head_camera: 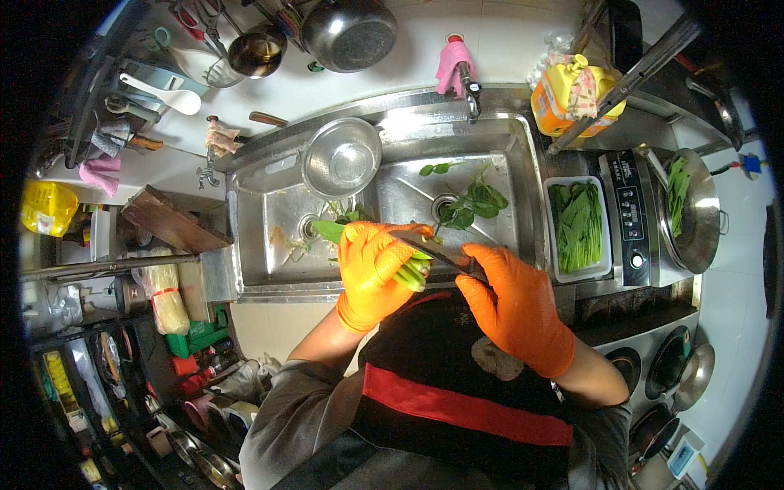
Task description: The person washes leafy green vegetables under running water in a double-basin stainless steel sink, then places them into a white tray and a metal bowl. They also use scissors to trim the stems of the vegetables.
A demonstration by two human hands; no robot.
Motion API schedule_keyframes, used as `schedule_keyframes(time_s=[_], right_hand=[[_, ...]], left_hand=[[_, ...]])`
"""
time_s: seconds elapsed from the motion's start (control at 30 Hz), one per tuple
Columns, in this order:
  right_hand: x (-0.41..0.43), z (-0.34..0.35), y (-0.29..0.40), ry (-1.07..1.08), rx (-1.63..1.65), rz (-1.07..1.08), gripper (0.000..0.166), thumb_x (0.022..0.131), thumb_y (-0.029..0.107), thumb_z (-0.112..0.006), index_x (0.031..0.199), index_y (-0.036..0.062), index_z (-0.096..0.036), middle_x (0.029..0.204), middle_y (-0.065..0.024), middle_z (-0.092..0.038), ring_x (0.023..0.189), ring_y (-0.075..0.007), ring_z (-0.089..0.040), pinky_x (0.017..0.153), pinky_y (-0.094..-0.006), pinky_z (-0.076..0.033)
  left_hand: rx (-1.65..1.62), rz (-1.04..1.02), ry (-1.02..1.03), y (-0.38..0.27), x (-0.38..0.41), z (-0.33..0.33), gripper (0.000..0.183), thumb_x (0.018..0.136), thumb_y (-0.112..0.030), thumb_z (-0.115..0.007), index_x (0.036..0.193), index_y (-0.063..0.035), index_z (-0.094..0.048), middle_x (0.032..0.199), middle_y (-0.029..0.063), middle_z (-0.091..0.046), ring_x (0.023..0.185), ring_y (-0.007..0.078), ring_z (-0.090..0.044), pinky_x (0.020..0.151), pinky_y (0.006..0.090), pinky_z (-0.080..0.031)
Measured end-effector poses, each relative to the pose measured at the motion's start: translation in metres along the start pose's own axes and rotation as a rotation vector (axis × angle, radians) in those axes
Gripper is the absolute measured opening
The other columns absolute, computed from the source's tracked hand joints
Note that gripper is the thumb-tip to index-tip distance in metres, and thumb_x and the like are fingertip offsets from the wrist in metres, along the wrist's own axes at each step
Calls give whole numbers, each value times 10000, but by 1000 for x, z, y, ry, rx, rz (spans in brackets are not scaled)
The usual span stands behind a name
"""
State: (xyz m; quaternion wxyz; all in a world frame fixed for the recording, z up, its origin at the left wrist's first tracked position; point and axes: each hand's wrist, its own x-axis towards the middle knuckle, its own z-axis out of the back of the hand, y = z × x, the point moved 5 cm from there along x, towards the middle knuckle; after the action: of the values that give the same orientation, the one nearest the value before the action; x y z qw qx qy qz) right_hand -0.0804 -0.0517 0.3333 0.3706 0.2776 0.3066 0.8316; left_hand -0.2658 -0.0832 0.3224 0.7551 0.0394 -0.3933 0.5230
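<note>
My left hand (373, 269), in an orange rubber glove, grips a bunch of leafy green vegetable stems (411, 273) over the front of the sink. The pale stem ends point towards my right hand (517, 306), which wears a matching glove. That hand is closed on the handle of a dark-bladed knife (447, 254). The blade lies across the bunch at the fingers of my left glove, and part of it is hidden there. Loose leafy greens (474, 202) lie by the drain of the right sink basin (404, 177). More trimmings and leaves are in the left basin (251, 245).
A metal colander (343, 157) rests over the divider between the basins. To the right stand a white tray of greens (576, 226), an induction cooker (628, 214) and a wok (701, 208) holding some leaves. Two taps (471, 98) project from the back wall. A wooden board (174, 219) leans at the left.
</note>
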Motion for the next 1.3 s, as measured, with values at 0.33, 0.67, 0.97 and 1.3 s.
schedule_keyframes(time_s=[0.33,0.67,0.97,1.3], right_hand=[[-2,0,-22,2,-9,-77,328,925,216,-677,1167,6,-608,973,-198,-685,851,-388,-680,722,-452,-545],[4,9,-19,-16,48,-90,333,930,216,-670,1188,14,-608,964,-189,-679,838,-386,-671,720,-448,-541],[5,-7,-4,28,90,-62,391,934,216,-653,1242,-7,-562,966,-196,-665,841,-382,-660,718,-459,-535],[-4,7,-52,-105,3,-168,306,923,168,-667,1179,9,-614,947,-209,-682,864,-400,-681,741,-462,-545]], left_hand=[[8,45,-53,2,-2,-1,414,597,-27,-832,969,-107,-670,977,48,-743,830,272,-662,782,386,-468],[21,64,-93,3,3,-2,406,630,-2,-839,995,-114,-702,949,39,-734,809,264,-656,778,372,-466],[1,2,-108,5,-4,-8,355,587,-77,-794,887,-108,-608,900,82,-674,772,316,-598,740,423,-422],[-3,115,-129,9,1,-3,367,661,14,-825,985,-103,-701,910,50,-725,811,264,-657,769,369,-478]])
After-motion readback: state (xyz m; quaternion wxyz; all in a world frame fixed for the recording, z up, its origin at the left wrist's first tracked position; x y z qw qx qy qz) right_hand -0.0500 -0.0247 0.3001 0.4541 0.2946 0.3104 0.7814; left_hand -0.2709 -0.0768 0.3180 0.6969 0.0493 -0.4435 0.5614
